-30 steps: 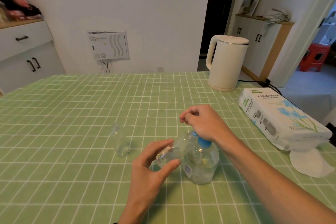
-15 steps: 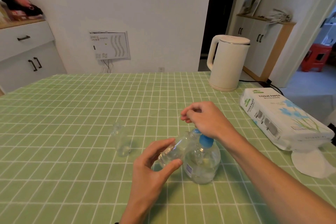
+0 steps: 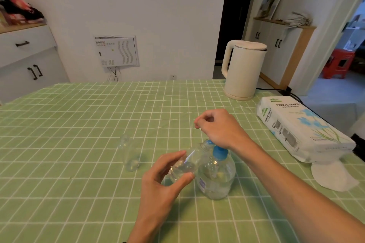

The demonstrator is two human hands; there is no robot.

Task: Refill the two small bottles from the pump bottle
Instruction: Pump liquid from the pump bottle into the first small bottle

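The pump bottle point(image 3: 217, 179) is squat, round and of clear plastic, with a blue pump head point(image 3: 219, 153) and a small label low on its side whose print is too fine to read; it stands near the table's middle front. The left hand point(image 3: 160, 183) grips a clear small bottle point(image 3: 185, 165) between thumb and fingers, tilted with its mouth at the spout. The right hand point(image 3: 219, 128) sits over the pump, fingers curled; whether they pinch anything I cannot tell. A second bottle point(image 3: 129, 154), clear and slim, stands upright to the left, apart. Beneath lies a green cloth point(image 3: 79, 124) with a white grid. Farther right stand a smooth cream kettle point(image 3: 244, 69) and a soft pack point(image 3: 300, 128) marked "TISSUE PAPER".
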